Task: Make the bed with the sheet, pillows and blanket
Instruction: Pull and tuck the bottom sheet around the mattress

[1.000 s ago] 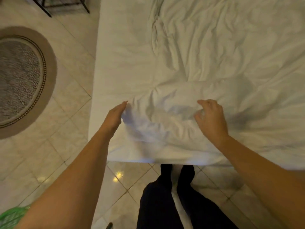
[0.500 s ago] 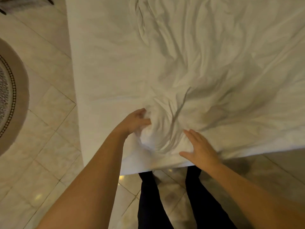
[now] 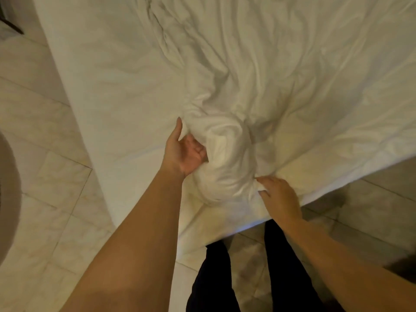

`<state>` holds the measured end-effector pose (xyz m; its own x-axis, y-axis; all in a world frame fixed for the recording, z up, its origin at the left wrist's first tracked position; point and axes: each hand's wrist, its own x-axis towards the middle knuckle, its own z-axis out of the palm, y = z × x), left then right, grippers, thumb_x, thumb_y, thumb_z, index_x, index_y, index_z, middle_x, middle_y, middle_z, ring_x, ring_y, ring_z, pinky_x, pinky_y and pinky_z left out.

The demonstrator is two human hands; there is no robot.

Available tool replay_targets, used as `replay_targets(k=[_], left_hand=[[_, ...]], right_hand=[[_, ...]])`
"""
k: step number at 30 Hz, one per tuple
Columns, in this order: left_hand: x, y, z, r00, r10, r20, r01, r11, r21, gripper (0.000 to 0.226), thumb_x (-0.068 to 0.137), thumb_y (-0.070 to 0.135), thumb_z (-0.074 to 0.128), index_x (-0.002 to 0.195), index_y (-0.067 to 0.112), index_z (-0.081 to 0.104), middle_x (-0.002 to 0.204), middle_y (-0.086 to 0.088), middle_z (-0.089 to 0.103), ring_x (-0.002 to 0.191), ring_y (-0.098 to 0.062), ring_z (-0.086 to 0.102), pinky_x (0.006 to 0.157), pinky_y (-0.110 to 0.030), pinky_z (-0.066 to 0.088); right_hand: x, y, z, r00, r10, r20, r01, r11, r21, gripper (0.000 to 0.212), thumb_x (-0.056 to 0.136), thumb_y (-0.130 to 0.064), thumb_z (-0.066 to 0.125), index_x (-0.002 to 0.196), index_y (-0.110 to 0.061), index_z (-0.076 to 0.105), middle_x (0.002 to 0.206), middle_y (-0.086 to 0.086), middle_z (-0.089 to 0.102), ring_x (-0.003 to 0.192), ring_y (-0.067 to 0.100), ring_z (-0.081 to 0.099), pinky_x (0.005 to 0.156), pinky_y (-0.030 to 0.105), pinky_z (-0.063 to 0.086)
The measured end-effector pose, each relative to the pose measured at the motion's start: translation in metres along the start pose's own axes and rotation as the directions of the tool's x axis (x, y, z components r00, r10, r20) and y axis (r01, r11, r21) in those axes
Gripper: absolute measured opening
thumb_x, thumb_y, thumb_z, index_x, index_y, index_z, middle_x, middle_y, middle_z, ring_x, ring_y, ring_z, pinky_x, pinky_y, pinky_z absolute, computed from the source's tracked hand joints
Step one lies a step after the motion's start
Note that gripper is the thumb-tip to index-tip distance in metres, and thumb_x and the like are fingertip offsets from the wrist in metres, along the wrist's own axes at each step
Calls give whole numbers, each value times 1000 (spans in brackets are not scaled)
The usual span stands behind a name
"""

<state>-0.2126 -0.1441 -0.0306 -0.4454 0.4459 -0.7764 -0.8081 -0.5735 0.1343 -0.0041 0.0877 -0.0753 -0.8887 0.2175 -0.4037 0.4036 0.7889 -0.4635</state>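
Head view | sheet (image 3: 225,158) bunched at the near edge of the bed (image 3: 108,91), between the 2 hands | left hand (image 3: 183,154) fingers curled into bunch | right hand (image 3: 280,198) fingers pinching a fold | bed corner lies leftward; left hand nearer, likely leads the pull

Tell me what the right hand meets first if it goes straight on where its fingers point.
The bunched sheet: the right hand points up-left in the picture, fingertips seemingly pinching a fold at its edge. Past that mound, the left hand grips it.
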Motion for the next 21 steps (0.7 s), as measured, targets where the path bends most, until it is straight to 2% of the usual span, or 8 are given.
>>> replay_targets(k=[3, 8, 11, 13, 15, 16, 17, 21], left_hand=[[-5, 19, 26, 999, 20, 30, -26, 977, 214, 49, 88, 28, 83, 130, 7, 67, 100, -3, 59, 107, -19, 54, 115, -45, 45], [-28, 40, 52, 992, -69, 108, 17, 908, 418, 39, 103, 17, 61, 138, 2, 62, 135, -13, 68, 127, -25, 65, 106, -40, 53], [-45, 71, 46, 994, 82, -67, -30, 820, 571, 45, 94, 18, 71, 136, 4, 65, 129, -13, 72, 120, -29, 69, 93, -43, 60], [-57, 100, 28, 860, 433, -269, -135, 702, 700, 41, 81, 16, 85, 118, 5, 73, 103, -8, 78, 95, -25, 75, 70, -33, 62], [-66, 130, 3, 622, 732, -278, -239, 516, 822, 32, 79, 20, 88, 103, 8, 72, 85, -3, 71, 76, -20, 67, 53, -20, 51], [-70, 139, -9, 576, 780, -244, -277, 468, 839, 37, 78, 25, 90, 106, 8, 72, 88, -3, 71, 78, -19, 66, 54, -19, 51], [-73, 143, -20, 588, 772, -241, -281, 474, 834, 51, 76, 33, 92, 115, 7, 71, 98, -4, 73, 86, -19, 68, 63, -21, 55], [-78, 115, -63, 850, 410, -330, -11, 641, 768, 91, 56, 65, 93, 127, 12, 69, 120, -1, 73, 108, -22, 70, 91, -37, 59]], right_hand=[[-13, -1, -7, 999, 47, 16, -48, 995, 88, 34, 96, -12, 64, 129, -17, 69, 127, 9, 69, 114, 36, 62, 95, 51, 53], [-37, -11, -25, 990, 141, 10, -140, 972, 187, 34, 100, -16, 60, 131, -23, 69, 128, 7, 69, 115, 29, 62, 96, 38, 51], [-47, -12, -35, 989, 146, 31, -149, 973, 176, 32, 100, -19, 61, 130, -26, 69, 126, 4, 70, 112, 25, 64, 90, 30, 48], [-51, -15, -42, 991, 112, 72, -122, 982, 142, 32, 100, -20, 61, 129, -29, 70, 124, 1, 71, 108, 22, 64, 86, 29, 47], [-51, -18, -45, 989, 87, 120, -102, 986, 131, 32, 100, -20, 61, 130, -29, 69, 124, -2, 70, 109, 21, 64, 86, 31, 49], [-49, -20, -44, 987, 74, 144, -91, 989, 118, 33, 101, -20, 60, 131, -27, 68, 126, -3, 69, 110, 22, 63, 88, 33, 49], [-48, -21, -40, 985, 62, 163, -77, 993, 90, 33, 102, -20, 58, 133, -26, 67, 128, -2, 68, 112, 23, 62, 89, 35, 50], [-45, -23, -21, 983, 24, 182, -25, 1000, 6, 38, 103, -16, 53, 140, -22, 60, 137, 5, 64, 119, 28, 59, 99, 39, 47]])
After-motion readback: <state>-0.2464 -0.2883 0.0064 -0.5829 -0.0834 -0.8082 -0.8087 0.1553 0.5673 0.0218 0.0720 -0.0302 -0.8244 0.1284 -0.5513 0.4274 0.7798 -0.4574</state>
